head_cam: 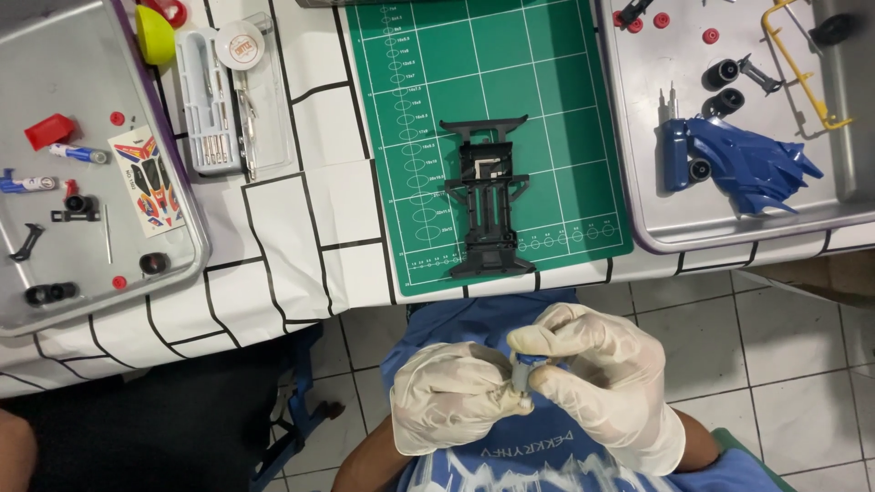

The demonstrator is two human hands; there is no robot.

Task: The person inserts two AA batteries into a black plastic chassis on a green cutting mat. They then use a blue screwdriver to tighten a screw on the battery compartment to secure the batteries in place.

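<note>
Both of my hands wear white gloves and meet over my lap, below the table edge. My left hand (453, 396) and my right hand (602, 378) pinch a small grey and blue part (527, 372) between their fingertips; most of it is hidden by the fingers. On the green cutting mat (547, 73) above my hands lies a dark grey toy car chassis (486, 199), lengthwise and untouched.
A metal tray (638, 137) at the right holds a blue car body (747, 159), black wheels, red small parts and a yellow frame. A second tray (55, 301) at the left holds a sticker sheet, small tubes and black parts. A clear screwdriver case (214, 100) lies between them.
</note>
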